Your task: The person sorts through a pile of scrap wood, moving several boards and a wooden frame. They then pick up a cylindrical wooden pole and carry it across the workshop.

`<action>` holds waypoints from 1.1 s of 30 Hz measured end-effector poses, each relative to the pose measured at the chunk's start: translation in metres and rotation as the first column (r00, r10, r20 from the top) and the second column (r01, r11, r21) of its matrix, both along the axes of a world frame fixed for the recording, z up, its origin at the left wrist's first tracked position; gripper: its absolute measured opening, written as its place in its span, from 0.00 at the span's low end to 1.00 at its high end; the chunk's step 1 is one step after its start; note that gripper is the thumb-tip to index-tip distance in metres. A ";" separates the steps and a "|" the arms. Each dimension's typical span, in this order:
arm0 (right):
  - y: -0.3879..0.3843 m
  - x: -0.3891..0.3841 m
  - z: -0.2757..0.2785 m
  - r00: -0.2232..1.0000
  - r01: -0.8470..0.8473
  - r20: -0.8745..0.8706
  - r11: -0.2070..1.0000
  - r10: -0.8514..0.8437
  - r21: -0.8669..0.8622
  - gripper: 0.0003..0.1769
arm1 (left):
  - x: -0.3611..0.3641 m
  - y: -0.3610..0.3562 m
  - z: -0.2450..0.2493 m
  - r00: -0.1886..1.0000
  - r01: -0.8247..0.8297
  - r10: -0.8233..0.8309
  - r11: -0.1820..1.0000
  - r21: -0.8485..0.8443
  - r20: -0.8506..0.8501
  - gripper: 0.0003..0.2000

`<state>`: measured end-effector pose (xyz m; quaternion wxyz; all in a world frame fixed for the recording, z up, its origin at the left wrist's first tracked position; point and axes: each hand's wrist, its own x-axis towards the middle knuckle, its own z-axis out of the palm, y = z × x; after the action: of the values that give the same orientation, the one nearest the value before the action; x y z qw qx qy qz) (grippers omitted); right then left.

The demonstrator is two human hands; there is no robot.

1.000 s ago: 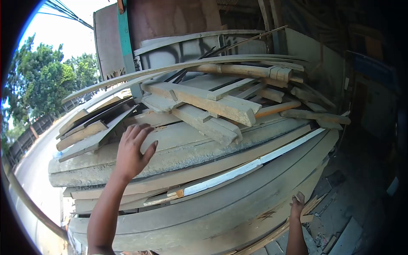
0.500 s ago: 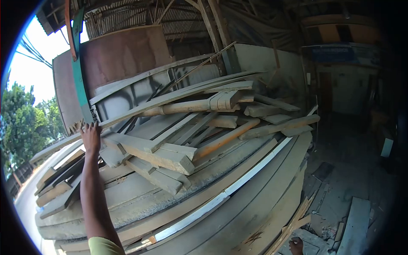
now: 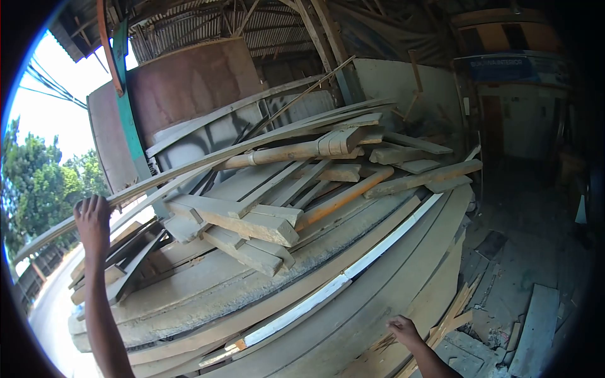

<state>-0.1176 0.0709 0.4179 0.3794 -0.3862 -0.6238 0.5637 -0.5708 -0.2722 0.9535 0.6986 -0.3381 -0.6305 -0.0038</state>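
Note:
My left hand point(image 3: 93, 217) is closed over a long, thin wooden strip point(image 3: 170, 179), toward its left end. That strip runs up and right across the top of a dusty lumber pile, and another long strip point(image 3: 154, 200) lies just beneath it. Under them are a round, turned wooden post point(image 3: 283, 153), an orange-brown pole point(image 3: 346, 196) and a thick squared beam point(image 3: 246, 223). My right hand point(image 3: 403, 329) hovers in front of the stacked large boards point(image 3: 353, 324) at lower right, fingers curled in, with nothing visible in it.
A white-faced strip point(image 3: 315, 310) lies along the front of the stack. Splintered wood point(image 3: 450, 315) and a loose board point(image 3: 534, 331) are on the floor at right. A green post point(image 3: 130, 126) stands behind the pile at left, with a road and trees beyond.
My left hand has moved left and slightly down with the long strip, which now stands apart from the one below. My right hand has risen from the bottom edge toward the boards.

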 end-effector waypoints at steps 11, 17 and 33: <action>0.036 -0.182 0.435 0.693 -0.322 -0.667 0.945 0.273 0.053 0.35 | 0.021 -0.308 -0.031 0.968 -0.248 0.242 0.963 0.101 0.073 0.16; 0.027 -0.222 0.475 0.672 -0.357 -0.675 0.932 0.304 0.064 0.24 | 0.060 -0.403 -0.094 0.963 -0.172 0.115 0.958 0.228 0.244 0.15; -0.105 -0.073 0.342 0.588 -0.200 -0.788 0.977 0.182 0.076 0.24 | 0.152 -0.377 -0.310 0.973 -0.029 -0.003 0.990 0.137 0.232 0.09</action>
<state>-0.1906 -0.0344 0.7600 0.5489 -0.0326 -0.4242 0.7195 -0.4184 -0.6489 0.6438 0.6423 -0.2815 -0.7081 -0.0829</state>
